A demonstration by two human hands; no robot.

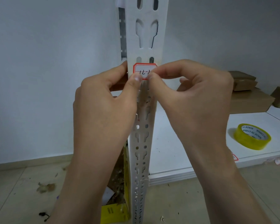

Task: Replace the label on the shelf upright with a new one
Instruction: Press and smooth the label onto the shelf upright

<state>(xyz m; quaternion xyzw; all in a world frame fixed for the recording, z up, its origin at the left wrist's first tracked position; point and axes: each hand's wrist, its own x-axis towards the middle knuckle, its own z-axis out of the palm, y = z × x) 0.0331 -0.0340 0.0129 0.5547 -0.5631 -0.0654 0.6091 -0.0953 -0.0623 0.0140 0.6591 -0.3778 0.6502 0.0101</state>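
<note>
A white perforated shelf upright (144, 38) runs top to bottom through the middle of the head view. On it, at hand height, is a white label (144, 69) with a red border and handwritten marks. My left hand (107, 101) wraps the upright from the left, its thumb pressed on the label's lower left edge. My right hand (189, 101) comes from the right, its thumb and forefinger pinched at the label's lower right corner. The label's bottom edge is hidden by my fingers.
A roll of clear yellowish tape (252, 136) lies on the white shelf board (176, 156) at the right. Another red-bordered label (234, 156) sits at the board's front edge. Brown cardboard boxes (249, 97) stand behind. A yellow box (118, 209) with debris rests on the floor.
</note>
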